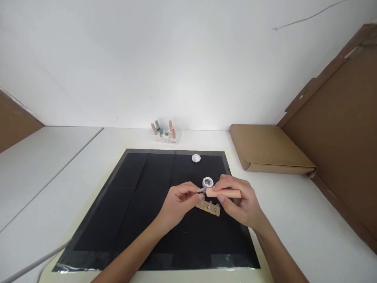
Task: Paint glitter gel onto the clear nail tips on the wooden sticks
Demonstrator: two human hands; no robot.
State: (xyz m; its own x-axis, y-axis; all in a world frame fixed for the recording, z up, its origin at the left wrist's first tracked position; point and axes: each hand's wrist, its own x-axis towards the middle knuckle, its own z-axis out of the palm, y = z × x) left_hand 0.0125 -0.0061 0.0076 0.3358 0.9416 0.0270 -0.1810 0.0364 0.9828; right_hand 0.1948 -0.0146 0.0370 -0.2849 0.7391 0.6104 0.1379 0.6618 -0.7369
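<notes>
In the head view, we see the right hand (pixel 246 201) grasping a peach-handled brush (pixel 226 193) above the black mat (pixel 147 220). The left hand (pixel 180 202) is pinched closed at the brush's tip, on what we cannot tell; it partly hides a tan strip (pixel 212 211).

hands: 2 (left hand (pixel 179 202), right hand (pixel 240 196)) | peach handle (pixel 225 193) in the fingers: 1 | tan strip (pixel 212 211): 1 | clear tips (pixel 217 207) on it: at least 3 visible | round white pot (pixel 207 182): 1 | round white lid (pixel 196 158): 1 | black mat (pixel 141 220): 1 | peach caps (pixel 173 133) by the wall: 3 | grey cap (pixel 157 124) there: 1 | flat cardboard box (pixel 268 145): 1 | cardboard panels (pixel 341 133): 2
</notes>
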